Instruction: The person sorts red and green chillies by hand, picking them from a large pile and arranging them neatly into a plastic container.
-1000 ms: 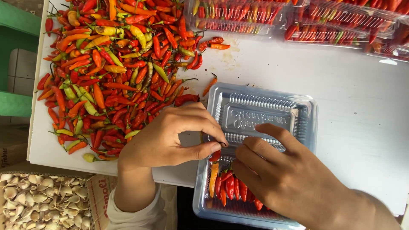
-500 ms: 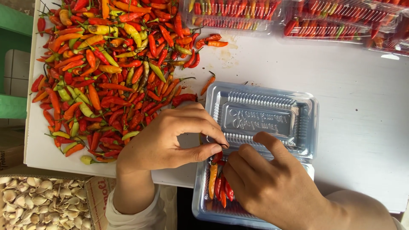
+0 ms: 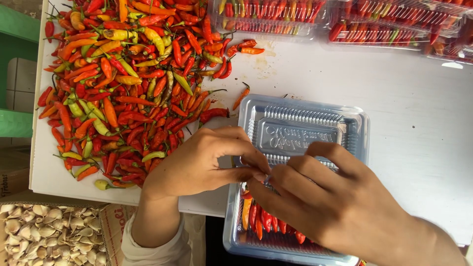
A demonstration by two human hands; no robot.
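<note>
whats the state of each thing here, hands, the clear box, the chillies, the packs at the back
left hand: fingertips pinched over the box hinge
right hand: fingers meeting the left hand, covering part of the box
clear clamshell box: open, lid flat on the table
chillies in box: a few, lying in the base
loose chilli pile: spread out, unpacked
packed boxes: filled, apparently closed
garlic: unpeeled, heaped

Fingertips: where the left hand [image 3: 199, 160] and right hand [image 3: 340, 207] meet over the clear tray [image 3: 354, 128], whatever they pinch is hidden.
Tray chillies [image 3: 263, 221]: mostly covered by the right hand.
Chilli pile [image 3: 128, 83]: cut off at 12 o'clock.
Packed trays [image 3: 345, 19]: cropped at 12 o'clock.
Garlic [image 3: 44, 236]: cut off at 7 o'clock.
</note>
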